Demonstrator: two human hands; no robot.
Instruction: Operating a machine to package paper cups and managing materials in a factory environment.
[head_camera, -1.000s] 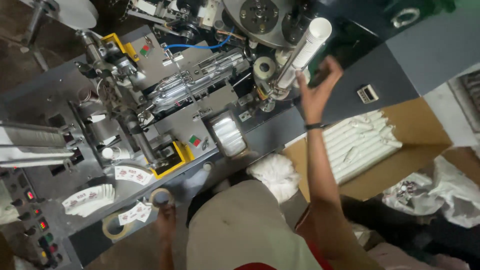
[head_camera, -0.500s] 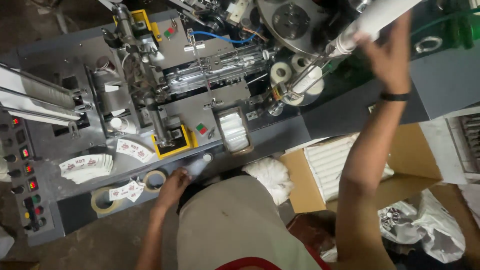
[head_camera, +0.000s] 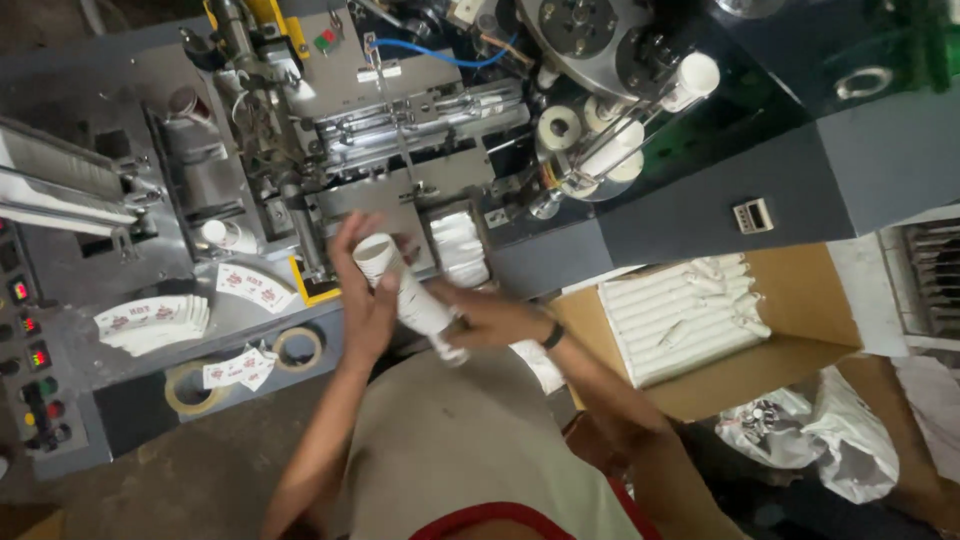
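Observation:
A short stack of white paper cups (head_camera: 405, 292) lies tilted in front of my chest, its open end pointing up and left. My left hand (head_camera: 362, 295) wraps around the upper part of the stack. My right hand (head_camera: 488, 318), with a dark wristband, grips the lower end. Both hands hover over the front edge of a grey cup-forming machine (head_camera: 400, 160). Another row of white cups (head_camera: 458, 248) sits in the machine's chute just behind my hands.
A cardboard box (head_camera: 800, 290) at the right holds several long white cup stacks (head_camera: 680, 315). Printed paper blanks (head_camera: 150, 322) and tape rolls (head_camera: 298, 348) lie on the machine's shelf at the left. A control panel with lamps (head_camera: 30, 350) is far left. White plastic bags (head_camera: 830, 440) lie lower right.
My right hand came down from the raised cup stack at the machine's top right. Both hands now meet at the middle and hold a cup stack. The view shifted.

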